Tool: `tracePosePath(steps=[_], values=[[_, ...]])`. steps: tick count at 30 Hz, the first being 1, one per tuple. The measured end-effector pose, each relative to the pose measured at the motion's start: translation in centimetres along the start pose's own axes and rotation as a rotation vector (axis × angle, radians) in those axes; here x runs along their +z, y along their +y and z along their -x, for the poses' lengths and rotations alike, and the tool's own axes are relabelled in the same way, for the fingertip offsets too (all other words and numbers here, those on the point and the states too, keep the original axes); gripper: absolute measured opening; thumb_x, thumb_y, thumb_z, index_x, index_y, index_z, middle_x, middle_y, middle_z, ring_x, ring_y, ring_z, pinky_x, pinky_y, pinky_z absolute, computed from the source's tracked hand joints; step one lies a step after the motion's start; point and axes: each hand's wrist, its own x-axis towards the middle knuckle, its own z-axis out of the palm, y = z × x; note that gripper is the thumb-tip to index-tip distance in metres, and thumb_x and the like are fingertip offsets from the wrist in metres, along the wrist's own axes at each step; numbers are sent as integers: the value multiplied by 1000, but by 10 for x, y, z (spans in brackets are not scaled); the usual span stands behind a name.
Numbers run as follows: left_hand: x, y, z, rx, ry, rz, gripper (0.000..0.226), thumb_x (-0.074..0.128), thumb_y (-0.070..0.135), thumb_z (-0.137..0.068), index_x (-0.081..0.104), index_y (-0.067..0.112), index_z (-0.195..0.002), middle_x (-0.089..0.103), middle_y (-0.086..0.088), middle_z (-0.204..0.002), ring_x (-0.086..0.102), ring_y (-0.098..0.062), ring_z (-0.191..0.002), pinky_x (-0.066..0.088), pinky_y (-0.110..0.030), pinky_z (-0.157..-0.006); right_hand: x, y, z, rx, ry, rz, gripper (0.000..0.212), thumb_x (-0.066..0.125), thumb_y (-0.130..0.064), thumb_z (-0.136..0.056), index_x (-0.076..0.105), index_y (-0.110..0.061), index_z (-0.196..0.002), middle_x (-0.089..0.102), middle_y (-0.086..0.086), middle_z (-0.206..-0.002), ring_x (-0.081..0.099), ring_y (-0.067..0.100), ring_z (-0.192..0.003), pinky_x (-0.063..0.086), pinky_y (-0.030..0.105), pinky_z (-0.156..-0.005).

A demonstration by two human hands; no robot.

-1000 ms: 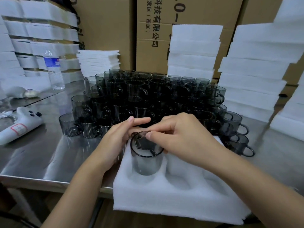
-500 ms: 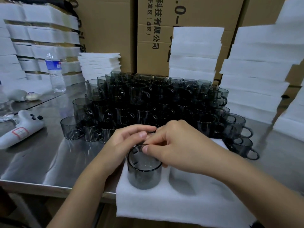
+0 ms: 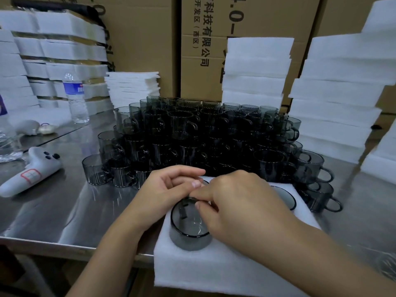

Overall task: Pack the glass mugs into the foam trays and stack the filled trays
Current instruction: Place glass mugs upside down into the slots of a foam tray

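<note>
Mug: a smoky grey glass mug [image 3: 188, 234] stands upright in the near-left pocket of the foam tray [image 3: 214, 273], sunk partway, with its rim above the foam
Right hand: the right hand [image 3: 242, 202] reaches in from the right; thumb and forefinger pinch the far-right part of the rim, and the palm covers the mug's right side
Left hand: the left hand [image 3: 169, 189] lies just beyond and left of the mug, fingers loosely curled, thumb tip beside the right forefinger; whether it holds the mug cannot be told
Tray: white, on the steel table [image 3: 64, 211], with its near part overhanging the table edge
Second mug: a dark rim [image 3: 287, 198] shows in a far-right pocket, partly hidden behind the right hand
Loose mugs: a tiered heap [image 3: 203, 136] stands just behind the tray
Around: foam stacks [image 3: 255, 71] against cardboard boxes [image 3: 246, 22]; a water bottle [image 3: 75, 97] and a white handheld device [image 3: 27, 174] at left
</note>
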Motion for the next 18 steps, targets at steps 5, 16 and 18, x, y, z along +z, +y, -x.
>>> tracePosePath(steps=[5,16,18], values=[[-1,-2,0,42,-26,-74,26,74,25,-72,75,31,-98,75,-6,-89,71,-14,-89,52,-19,-76,10,3,-2,-69,-103,-37,18,42,-26,-96,50,-29,-79,51,-6,-80,49,19,-80,36,30,-62],[-2,-3,0,25,-23,-115,23,61,11,-83,74,22,-100,76,-6,-87,72,-17,-88,53,-20,-77,12,12,15,-162,-52,-106,68,29,-75,-79,60,-31,-121,43,-14,-101,35,4,-95,31,24,-75],[-2,-3,0,36,-8,-128,23,59,10,-83,75,19,-96,76,-7,-86,72,-18,-86,52,-19,-76,12,14,14,-161,-70,-152,64,35,-74,-80,60,-32,-121,43,-15,-100,33,2,-94,30,19,-74]])
